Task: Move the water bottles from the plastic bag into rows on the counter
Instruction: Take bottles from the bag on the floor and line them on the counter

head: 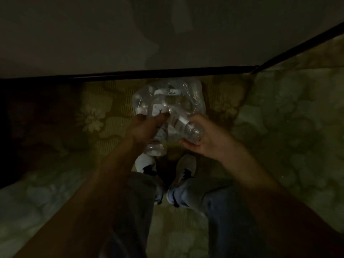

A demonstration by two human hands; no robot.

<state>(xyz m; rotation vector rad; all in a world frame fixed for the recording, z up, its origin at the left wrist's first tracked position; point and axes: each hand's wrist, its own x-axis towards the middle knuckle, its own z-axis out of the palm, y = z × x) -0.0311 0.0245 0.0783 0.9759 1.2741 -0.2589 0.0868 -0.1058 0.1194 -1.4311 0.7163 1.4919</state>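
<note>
You stand on a flowered carpet [279, 118] in dim light, close to a pale wall [111, 34]. The clear plastic bag [195, 97] lies on the floor before your shoes [186, 166], with some bottles inside. Your left hand [143, 131] is closed around one water bottle [157, 146], pointing downward. Your right hand [204, 138] is grasping another bottle [193, 130], tilted toward the bag.

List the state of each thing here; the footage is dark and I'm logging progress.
Clear plastic bag: on the patterned floor, bottles inside.
Clear plastic water bottle, left: in the left hand, base toward the camera.
Clear plastic water bottle, right: in the right hand, tilted.
Pale counter: no bottles visible on it.
</note>
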